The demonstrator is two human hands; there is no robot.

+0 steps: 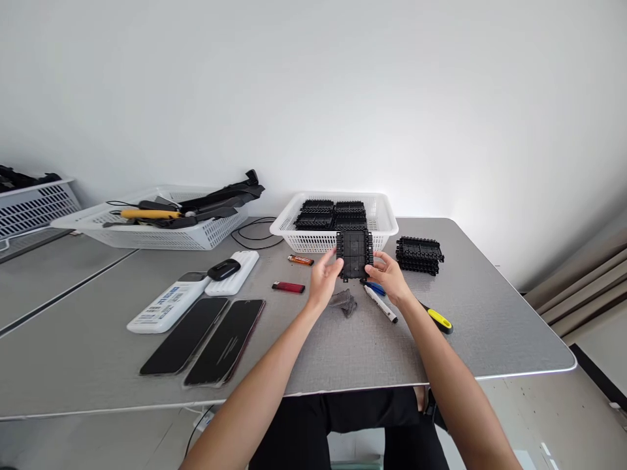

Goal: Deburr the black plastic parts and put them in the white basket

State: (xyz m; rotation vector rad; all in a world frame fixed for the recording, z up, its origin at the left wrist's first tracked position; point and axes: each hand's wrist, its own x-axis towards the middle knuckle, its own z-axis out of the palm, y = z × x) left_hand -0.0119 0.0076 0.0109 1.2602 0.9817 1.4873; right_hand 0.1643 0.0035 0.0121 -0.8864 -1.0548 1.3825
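Both our hands grasp a black ridged panel by its side edges, its broad face toward us: left hand at nine o'clock, right hand at three, thumbs in front. From this panel, a white basket holding similar panels sits at twelve, another stack at three, a white marker at five, gray cloth at six, a red lighter at eight.

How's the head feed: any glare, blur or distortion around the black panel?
Head view: wall brightest right of centre; pale streaks, likely reflections, on the right-hand phone; curtain looks stretched near the edge; black panel outline clear, finest detail dark; no obvious blur on left hand or right hand.
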